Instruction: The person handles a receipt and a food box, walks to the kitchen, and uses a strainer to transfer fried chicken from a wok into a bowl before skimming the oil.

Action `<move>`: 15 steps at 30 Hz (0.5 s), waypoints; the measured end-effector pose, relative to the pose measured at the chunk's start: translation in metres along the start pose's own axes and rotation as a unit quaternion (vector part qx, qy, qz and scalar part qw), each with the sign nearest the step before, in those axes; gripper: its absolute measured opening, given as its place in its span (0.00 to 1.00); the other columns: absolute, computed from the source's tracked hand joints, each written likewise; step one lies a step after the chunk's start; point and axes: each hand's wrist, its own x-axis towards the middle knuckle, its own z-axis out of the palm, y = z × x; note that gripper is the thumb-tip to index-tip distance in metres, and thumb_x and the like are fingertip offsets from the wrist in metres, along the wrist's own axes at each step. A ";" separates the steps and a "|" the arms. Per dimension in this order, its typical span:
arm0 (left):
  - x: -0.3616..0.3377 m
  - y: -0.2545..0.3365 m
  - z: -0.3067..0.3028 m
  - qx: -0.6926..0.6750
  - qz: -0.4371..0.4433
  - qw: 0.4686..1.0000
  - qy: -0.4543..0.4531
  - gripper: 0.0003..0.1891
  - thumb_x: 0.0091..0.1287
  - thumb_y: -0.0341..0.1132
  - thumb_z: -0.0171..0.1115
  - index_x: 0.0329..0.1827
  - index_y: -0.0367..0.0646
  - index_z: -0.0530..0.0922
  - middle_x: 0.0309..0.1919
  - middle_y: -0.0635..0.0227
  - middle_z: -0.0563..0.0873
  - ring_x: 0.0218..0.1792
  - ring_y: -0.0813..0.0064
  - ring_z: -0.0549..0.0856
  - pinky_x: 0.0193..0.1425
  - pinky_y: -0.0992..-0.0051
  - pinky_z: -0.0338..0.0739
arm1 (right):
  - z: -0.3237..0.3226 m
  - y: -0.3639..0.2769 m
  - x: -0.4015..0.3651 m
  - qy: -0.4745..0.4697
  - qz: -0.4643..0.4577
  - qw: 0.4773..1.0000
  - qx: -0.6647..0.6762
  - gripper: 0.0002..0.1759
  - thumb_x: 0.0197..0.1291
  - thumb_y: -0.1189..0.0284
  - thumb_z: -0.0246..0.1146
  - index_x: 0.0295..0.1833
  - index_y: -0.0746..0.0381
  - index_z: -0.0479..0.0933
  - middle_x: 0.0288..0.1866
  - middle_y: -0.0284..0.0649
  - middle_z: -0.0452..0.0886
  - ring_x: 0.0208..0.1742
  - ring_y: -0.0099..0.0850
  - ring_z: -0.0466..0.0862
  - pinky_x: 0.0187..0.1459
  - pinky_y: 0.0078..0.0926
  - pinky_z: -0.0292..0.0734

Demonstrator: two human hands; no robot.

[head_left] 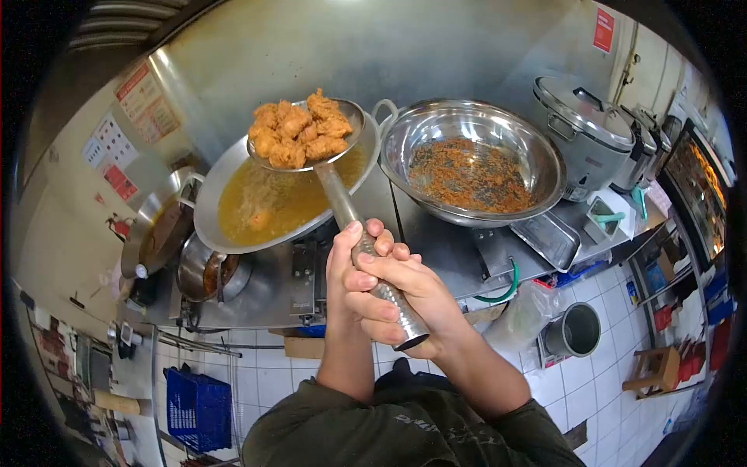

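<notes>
Both my hands grip the metal handle of a long skimmer (336,194). My left hand (342,261) wraps it higher up, and my right hand (408,292) closes around it nearer the hollow end. Golden fried chicken pieces (299,131) are heaped in the skimmer's round bowl. That bowl is held above a large wok (208,222) of yellow oil (249,194), where bubbles and one small browned piece (260,220) show. To the right stands a wide steel bowl (467,109) with brown crumbs (471,175) over its bottom.
Left of the wok are a pan of dark oil (167,233) and a small pot (194,272). A rice cooker (591,140), a metal tray (548,237) and a small white container (605,220) line the right side. A blue crate (198,412) and a grey bucket (576,331) stand below.
</notes>
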 end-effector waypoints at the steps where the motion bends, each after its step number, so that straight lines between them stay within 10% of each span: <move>1: 0.007 -0.002 -0.004 -0.022 0.003 1.000 -0.014 0.14 0.72 0.50 0.47 0.42 0.49 0.67 0.27 0.74 0.71 0.34 0.72 0.77 0.47 0.64 0.76 | -0.002 -0.004 0.003 0.004 -0.008 1.000 -0.006 0.05 0.72 0.73 0.52 0.44 0.52 0.62 0.33 0.37 0.69 0.15 0.21 0.68 0.07 0.19 0.64; 15: 0.058 -0.029 0.017 -0.027 0.048 0.997 -0.057 0.14 0.76 0.44 0.46 0.43 0.41 0.71 0.29 0.64 0.79 0.37 0.61 0.83 0.48 0.55 0.81 | -0.016 -0.076 -0.003 -0.046 0.038 0.998 0.006 0.06 0.73 0.69 0.51 0.44 0.59 0.64 0.33 0.36 0.69 0.18 0.22 0.69 0.10 0.21 0.66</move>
